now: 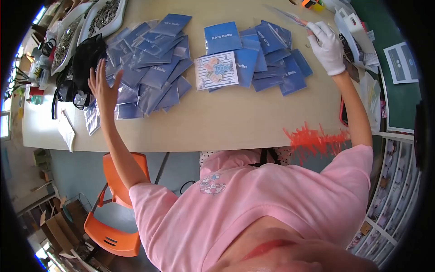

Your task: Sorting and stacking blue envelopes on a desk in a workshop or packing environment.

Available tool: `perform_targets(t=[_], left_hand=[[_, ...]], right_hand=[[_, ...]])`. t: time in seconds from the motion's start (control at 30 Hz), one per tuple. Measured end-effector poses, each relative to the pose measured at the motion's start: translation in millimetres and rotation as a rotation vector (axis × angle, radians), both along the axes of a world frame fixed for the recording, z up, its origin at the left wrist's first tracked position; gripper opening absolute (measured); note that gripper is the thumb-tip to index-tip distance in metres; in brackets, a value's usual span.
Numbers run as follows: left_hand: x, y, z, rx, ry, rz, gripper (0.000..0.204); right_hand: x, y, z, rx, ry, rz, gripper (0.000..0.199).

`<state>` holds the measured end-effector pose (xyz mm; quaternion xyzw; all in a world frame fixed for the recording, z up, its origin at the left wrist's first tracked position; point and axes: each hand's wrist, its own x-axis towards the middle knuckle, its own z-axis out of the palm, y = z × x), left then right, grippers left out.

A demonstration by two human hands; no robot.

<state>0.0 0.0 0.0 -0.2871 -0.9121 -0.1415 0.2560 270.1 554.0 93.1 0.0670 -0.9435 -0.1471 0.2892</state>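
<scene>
At the left, a bare left hand (104, 88) with fingers spread wide, beside a black bag (88, 59) and at the edge of a heap of clear-wrapped blue packets (156, 70); cannot tell whether touching. At the right, a white-gloved right hand (325, 47), fingers bent, with a thin pointed item (292, 17) near the tips (too blurred to name); cannot tell whether gripped. Across many packets, readable white lettering on blue. Right of centre, a second heap of packets (274, 56), with a striped card (216, 71) at its left front, bearing pink and blue decorations and small print. Farther right, a printed sheet (401, 62). Between heaps, a narrow gap; in front, a broader stretch of pale tabletop (226, 122) down to the near edge, with red strips (317, 139) toward the right arm.
</scene>
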Motion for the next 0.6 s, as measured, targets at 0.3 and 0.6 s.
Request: perform_targets(t=[0.3, 0.6], left_hand=[[138, 169, 11, -0.259, -0.266, -0.770, 0.069], [124, 145, 38, 0.128, -0.762, -0.554, 0.043]], right_hand=[[16, 31, -40, -1.865, -0.333, 0.061, 0.025], [13, 11, -41, -2.481, -0.542, -0.034, 0.026]])
